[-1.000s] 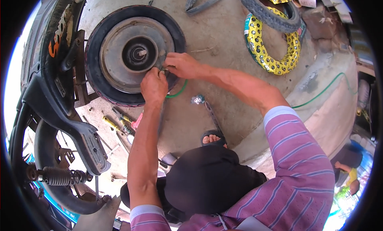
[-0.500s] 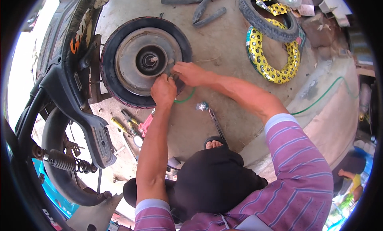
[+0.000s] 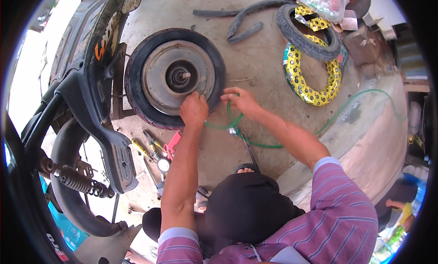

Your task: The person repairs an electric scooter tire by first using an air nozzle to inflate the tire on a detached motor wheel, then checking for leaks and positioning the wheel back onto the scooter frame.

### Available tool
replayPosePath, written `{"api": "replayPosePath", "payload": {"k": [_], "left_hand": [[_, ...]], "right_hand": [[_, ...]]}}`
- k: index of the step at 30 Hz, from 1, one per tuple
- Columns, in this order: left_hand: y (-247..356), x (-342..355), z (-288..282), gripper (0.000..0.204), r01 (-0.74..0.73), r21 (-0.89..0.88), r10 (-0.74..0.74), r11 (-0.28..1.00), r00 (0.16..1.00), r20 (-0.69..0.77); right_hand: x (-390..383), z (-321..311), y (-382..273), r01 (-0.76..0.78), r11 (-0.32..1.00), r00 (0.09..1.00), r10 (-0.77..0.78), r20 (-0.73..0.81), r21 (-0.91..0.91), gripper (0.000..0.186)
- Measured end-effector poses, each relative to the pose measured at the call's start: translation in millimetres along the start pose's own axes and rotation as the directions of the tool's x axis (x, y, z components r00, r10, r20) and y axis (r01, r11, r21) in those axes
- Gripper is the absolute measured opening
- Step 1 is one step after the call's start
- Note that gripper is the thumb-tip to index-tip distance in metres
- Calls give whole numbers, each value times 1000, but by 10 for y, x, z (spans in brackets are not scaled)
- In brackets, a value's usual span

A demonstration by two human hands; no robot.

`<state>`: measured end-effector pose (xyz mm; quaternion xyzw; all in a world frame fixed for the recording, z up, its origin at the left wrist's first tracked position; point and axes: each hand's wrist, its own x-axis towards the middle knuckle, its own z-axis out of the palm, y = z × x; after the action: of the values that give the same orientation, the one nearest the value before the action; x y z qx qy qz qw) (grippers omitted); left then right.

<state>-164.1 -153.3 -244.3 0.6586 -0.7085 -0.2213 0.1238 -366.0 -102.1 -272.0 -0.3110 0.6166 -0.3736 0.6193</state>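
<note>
A wheel with a black tyre (image 3: pixel 137 97) and a dull metal hub (image 3: pixel 155 77) lies flat on the floor, its axle stub pointing up. At the near right part of the rim, my left hand (image 3: pixel 194 110) has its fingers closed together; what they pinch is hidden. A thin green hose (image 3: pixel 219 126) runs from beside that hand and loops up to my right hand (image 3: pixel 244 103). Just off the tyre's right side, my right hand has its fingers bent around the hose.
A scooter's body (image 3: pixel 84 100) stands at left. Near it lie a yellow-handled tool (image 3: pixel 139 147), a pinkish-red tool (image 3: pixel 172 143) and a round gauge (image 3: pixel 163 165). A wrench (image 3: pixel 251 150) lies by my foot. Far right are a loose tyre (image 3: pixel 303 43), a yellow-wrapped tyre (image 3: pixel 294 81) and rubber strips (image 3: pixel 242 27).
My right hand has moved away from the rim to the right and brought up a loop of green hose. My left hand stays at the rim. The whole view has shifted slightly.
</note>
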Motion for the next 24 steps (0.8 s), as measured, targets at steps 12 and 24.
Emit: {"api": "replayPosePath", "payload": {"k": [12, 24], "left_hand": [[-47, 16, 37, 27, -23, -29, 22, 999, 1000, -21], [-52, 21, 28, 27, -17, -27, 16, 999, 1000, -12]], "right_hand": [[56, 7, 21, -109, 983, 983, 128, -129, 146, 31], [-63, 140, 100, -84, 990, 996, 85, -6, 116, 34]]}}
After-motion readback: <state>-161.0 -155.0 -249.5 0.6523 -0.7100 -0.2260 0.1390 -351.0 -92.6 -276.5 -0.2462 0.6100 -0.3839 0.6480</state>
